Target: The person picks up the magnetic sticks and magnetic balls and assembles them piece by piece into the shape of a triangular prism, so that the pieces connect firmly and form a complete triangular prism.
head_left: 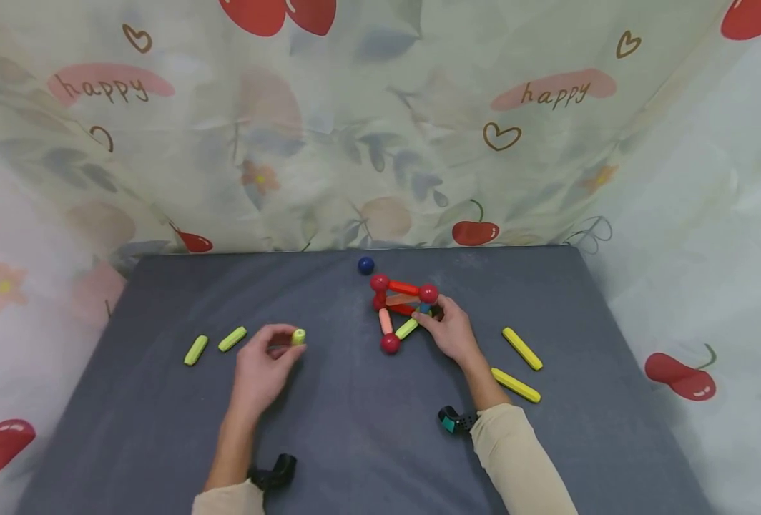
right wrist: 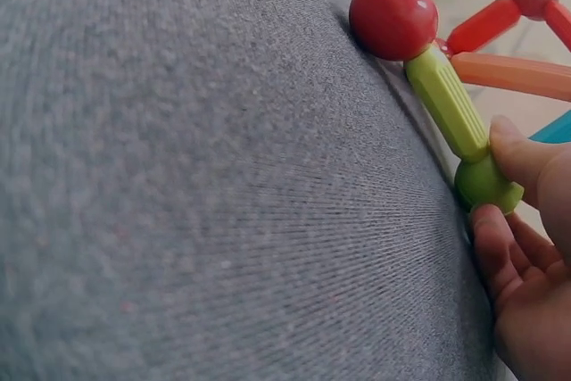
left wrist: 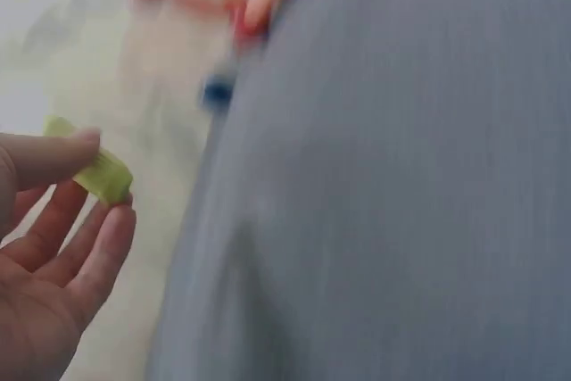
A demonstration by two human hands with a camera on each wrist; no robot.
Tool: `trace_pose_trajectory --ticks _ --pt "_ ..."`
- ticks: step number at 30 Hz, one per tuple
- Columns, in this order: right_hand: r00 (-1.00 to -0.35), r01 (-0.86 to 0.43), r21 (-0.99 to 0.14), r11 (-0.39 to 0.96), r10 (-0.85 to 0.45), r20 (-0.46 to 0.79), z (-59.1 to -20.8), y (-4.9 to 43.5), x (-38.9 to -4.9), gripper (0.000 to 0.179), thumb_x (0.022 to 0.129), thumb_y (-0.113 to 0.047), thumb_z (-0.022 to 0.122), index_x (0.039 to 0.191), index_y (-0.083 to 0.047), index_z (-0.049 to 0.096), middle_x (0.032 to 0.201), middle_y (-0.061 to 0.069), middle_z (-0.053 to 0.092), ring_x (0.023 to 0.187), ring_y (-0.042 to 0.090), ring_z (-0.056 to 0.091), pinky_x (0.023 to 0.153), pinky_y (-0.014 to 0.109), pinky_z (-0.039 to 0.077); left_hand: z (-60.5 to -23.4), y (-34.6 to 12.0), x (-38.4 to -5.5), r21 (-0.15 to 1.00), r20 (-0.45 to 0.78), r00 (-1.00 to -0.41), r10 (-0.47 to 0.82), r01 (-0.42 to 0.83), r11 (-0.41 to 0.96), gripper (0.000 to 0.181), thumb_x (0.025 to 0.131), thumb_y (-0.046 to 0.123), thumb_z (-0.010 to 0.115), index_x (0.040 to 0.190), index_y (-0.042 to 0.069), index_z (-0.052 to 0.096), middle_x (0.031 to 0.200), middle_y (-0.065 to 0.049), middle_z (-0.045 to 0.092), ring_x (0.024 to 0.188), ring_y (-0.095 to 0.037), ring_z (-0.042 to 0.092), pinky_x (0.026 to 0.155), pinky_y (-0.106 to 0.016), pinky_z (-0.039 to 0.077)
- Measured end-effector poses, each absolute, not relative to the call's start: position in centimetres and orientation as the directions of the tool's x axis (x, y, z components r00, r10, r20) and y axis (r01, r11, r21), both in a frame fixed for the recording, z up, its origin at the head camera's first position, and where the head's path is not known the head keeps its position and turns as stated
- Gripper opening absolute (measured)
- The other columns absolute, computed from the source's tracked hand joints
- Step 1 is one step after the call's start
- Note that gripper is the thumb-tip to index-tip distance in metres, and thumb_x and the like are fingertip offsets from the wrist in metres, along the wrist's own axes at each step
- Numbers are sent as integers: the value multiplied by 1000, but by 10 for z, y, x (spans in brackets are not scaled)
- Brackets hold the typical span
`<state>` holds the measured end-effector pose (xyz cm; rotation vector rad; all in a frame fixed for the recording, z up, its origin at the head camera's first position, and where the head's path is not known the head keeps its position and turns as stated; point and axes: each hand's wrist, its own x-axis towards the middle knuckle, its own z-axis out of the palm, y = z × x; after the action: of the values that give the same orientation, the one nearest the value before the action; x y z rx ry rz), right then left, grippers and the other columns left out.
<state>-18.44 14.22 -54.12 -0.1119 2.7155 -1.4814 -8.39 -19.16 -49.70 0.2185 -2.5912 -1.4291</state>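
Ball-and-stick frame (head_left: 404, 288) is sitting, in the head view, toward the back of a gray cloth (head_left: 361, 443), a little right of the middle. Its nearest red ball (head_left: 390, 344) is joining a pink stick (head_left: 386, 322) and a light green stick (head_left: 408, 328). The right hand (head_left: 450, 333) is gripping the frame's right side. Well apart from it, the left hand (head_left: 261, 372) is holding a loose short green stick (head_left: 299, 337) above the cloth. Two more green sticks (head_left: 195, 350) are lying left of that hand; two yellow sticks (head_left: 522, 349) are lying right of the right forearm. A blue ball (head_left: 365, 265) is resting just behind the frame's left end.

In the left wrist view, thumb and fingers are pinching the loose stick narrowly, with one end sticking out past the fingertips. The blue ball and red parts of the frame are showing blurred beyond.

In the right wrist view, thumb and fingers are closing narrowly around a green ball (right wrist: 484, 186) at the end of the frame's light green stick; the red ball is capping its other end.
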Motion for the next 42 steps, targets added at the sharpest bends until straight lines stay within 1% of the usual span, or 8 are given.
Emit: trace_pose_trajectory --ticks 4,10,18,24,28,31,35,42 --pt "-997 -34 -848 529 -75 -7 -543 144 -185 35 94 -33 75 121 -14 66 96 10 58 75 21 52 68 31 43 -497 -128 -104 921 89 -992 -88 48 387 28 86 12 83 109 15 67 108 -4 73 101 -18 73 86 -32 61" --pt "-998 -22 -854 520 -65 -14 -543 145 -184 33 94 -34 75 118 -12 67 94 10 57 74 21 52 68 31 43 -511 -72 -121 938 141 -990 -21 127 321 29 84 14 85 109 17 70 105 -2 74 96 -18 74 86 -37 62" --pt "-999 -16 -844 536 -40 -6 -544 150 -185 32 93 -34 76 116 -13 67 92 8 56 74 20 52 67 31 42 -523 -54 -126 889 204 -978 48 206 409 27 84 15 85 108 15 74 104 -1 74 91 -15 75 84 -31 62" --pt "-999 -36 -837 546 -26 27 -542 152 -185 28 95 -31 73 114 -11 67 93 9 55 75 20 52 68 30 42 -524 -50 -129 888 186 -981 56 192 419 27 84 16 85 109 15 74 105 0 73 93 -14 74 85 -30 61" --pt "-998 -19 -832 554 32 44 -542 154 -184 29 97 -29 70 118 -9 67 100 11 58 79 20 54 70 29 44 -521 -55 -136 878 144 -984 101 175 446 36 83 18 86 116 14 72 109 -2 72 99 -17 73 90 -32 60" --pt "-996 -5 -829 559 69 53 -543 154 -184 33 98 -28 69 125 -8 67 107 12 62 82 21 57 72 28 45 -517 -67 -151 866 110 -991 81 135 481 40 82 16 87 119 14 71 111 -3 73 102 -18 71 91 -34 60" --pt "-993 -6 -832 555 95 71 -546 152 -183 35 98 -27 69 127 -8 67 111 13 62 83 21 58 73 27 45 -512 -82 -191 865 127 -991 -42 90 494 37 86 14 83 120 13 70 114 -5 73 103 -23 70 90 -39 59" --pt "-994 -11 -867 499 86 62 -552 140 -181 34 96 -27 72 127 -11 68 104 10 61 79 17 55 70 26 45 -521 -97 -251 787 129 -976 -177 -8 617 51 90 26 80 136 13 64 134 -11 65 113 -33 59 98 -46 49"
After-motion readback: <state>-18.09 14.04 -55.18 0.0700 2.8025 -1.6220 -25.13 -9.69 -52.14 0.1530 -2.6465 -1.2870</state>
